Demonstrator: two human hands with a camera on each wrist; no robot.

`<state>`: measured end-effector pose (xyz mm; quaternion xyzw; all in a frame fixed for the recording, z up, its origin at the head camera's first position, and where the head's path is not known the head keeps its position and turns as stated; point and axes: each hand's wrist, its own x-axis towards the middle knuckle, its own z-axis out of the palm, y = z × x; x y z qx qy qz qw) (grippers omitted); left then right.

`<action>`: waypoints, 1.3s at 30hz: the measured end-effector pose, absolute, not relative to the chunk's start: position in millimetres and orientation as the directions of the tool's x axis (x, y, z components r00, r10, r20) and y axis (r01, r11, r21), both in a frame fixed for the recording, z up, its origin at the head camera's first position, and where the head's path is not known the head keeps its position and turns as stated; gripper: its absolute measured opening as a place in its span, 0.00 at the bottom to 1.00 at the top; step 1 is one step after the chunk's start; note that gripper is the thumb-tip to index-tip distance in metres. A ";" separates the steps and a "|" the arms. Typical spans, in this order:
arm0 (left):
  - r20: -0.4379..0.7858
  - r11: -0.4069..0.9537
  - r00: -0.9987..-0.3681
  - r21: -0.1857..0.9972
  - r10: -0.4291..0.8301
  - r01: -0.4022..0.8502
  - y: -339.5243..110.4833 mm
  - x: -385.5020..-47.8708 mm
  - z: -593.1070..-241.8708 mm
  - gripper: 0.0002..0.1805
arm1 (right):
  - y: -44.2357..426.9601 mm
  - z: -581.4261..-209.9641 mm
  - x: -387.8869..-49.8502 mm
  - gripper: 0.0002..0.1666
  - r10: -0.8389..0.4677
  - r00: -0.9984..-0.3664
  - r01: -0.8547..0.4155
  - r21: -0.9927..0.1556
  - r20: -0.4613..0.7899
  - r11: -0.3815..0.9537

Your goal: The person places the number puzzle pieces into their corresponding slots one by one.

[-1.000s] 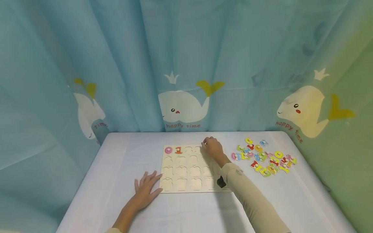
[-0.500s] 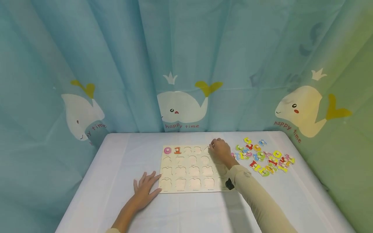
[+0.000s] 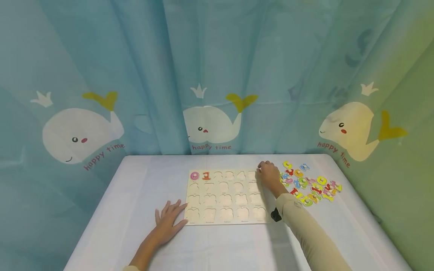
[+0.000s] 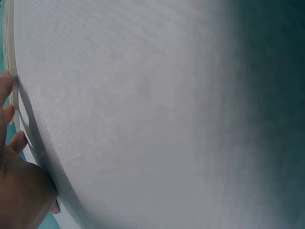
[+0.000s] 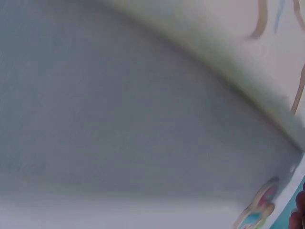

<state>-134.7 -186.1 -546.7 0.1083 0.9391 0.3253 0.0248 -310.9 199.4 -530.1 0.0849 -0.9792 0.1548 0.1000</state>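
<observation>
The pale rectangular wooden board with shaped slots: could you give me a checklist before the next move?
1. Board lying flat on the white table: ok.
2. Left hand, fingers spread, touching the board's left edge: ok.
3. Round pink 0 piece and red-orange 1 piece in the top row: ok.
4. Loose multicoloured number pieces spread well apart: not ok, crowded together.
5. Right hand holding a piece in its grip: cannot tell, fingertips unclear.

Wooden puzzle board [image 3: 217, 192], painted number pieces [image 3: 303, 182] and cloth.
The board looks pale, smooth and matt; the pieces have smooth painted faces. The white tablecloth [image 3: 217, 248] shows a fine weave up close. The curtain [image 3: 217, 56] is creased fabric, the sleeve [image 3: 305, 227] matt cloth.
</observation>
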 end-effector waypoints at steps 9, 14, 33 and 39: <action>0.027 0.767 -0.974 0.611 0.226 0.195 -185.7 -135.3 -545.5 0.28 | 230.5 -535.9 -309.4 0.11 0.000 -0.988 -0.047 -0.307 0.152 0.951; 0.038 0.760 -0.973 0.619 0.226 0.201 -185.6 -135.8 -545.9 0.28 | 244.6 -530.8 -305.4 0.11 0.049 -0.983 -0.007 -0.302 0.175 0.953; 0.018 0.772 -0.977 0.609 0.214 0.180 -187.6 -137.3 -548.5 0.28 | 295.7 -519.0 -297.6 0.14 0.130 -0.975 0.074 -0.287 0.182 0.955; 0.044 0.762 -0.975 0.616 0.218 0.199 -187.9 -136.7 -548.1 0.28 | 319.3 -512.4 -304.7 0.21 0.123 -0.992 0.123 -0.286 -0.016 0.950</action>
